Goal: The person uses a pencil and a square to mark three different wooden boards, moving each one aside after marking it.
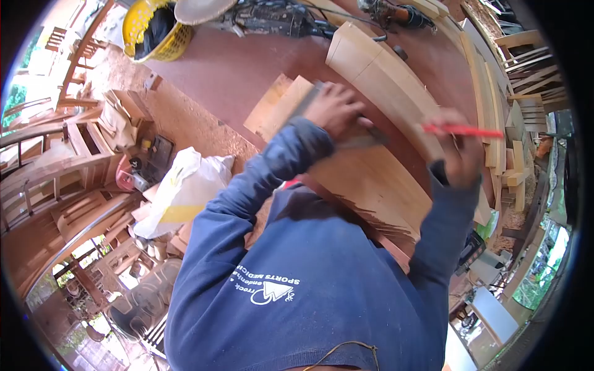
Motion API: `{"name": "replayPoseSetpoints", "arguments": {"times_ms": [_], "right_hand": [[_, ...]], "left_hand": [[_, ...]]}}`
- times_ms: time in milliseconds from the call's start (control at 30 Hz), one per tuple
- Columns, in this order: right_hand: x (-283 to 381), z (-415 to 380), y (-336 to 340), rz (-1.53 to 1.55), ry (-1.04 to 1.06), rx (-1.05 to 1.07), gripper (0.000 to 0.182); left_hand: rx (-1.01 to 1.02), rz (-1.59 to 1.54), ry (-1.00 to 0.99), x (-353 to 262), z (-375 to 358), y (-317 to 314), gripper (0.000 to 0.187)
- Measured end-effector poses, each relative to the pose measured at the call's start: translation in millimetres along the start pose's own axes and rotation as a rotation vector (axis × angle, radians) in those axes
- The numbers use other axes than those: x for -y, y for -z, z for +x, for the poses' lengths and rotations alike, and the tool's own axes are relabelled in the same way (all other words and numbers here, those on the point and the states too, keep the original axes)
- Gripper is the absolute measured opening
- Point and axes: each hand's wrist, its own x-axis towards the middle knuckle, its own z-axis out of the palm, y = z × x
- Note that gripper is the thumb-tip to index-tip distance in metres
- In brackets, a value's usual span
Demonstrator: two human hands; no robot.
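My left hand (337,111) presses on a flat, dark carpenter's square (366,138), its fingers curled over it. Much of the tool is hidden beneath the hand and sleeve. Under it lies a pale wooden board (377,179) with a jagged, splintered edge near my body. Raised to the right, my right hand (459,151) is closed around a slim red pencil (470,130), slightly blurred by motion. Beyond the hands, a wide curved wooden piece (377,71) with thin lines across it rests on the reddish-brown tabletop (216,83).
A yellow basket (167,46) with dark cloth stands at the far left, near a power tool (266,21). Long wooden strips (479,80) line the right side. At left are a white sack (192,188) and wooden furniture frames (62,148).
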Motion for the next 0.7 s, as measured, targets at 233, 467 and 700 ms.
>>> {"name": "replayPoseSetpoints", "arguments": {"times_ms": [233, 467, 700], "right_hand": [[-75.1, -257.1, 130.6, 0.087, -0.315, -0.706, 0.021], [-172.3, -476.6, 125.7, -0.831, -0.571, -0.971, 0.038], [-150.2, -443.8, 120.3, -1.554, -0.749, -0.881, 0.033]], "left_hand": [[0.156, 0.265, -0.054, 203.4, -20.9, 78.6, 0.019], [-0.238, 0.255, 0.034, 184.1, -24.7, 73.3, 0.025], [0.031, 0.197, 0.806, 4.1, -57.1, 59.7, 0.038]]}}
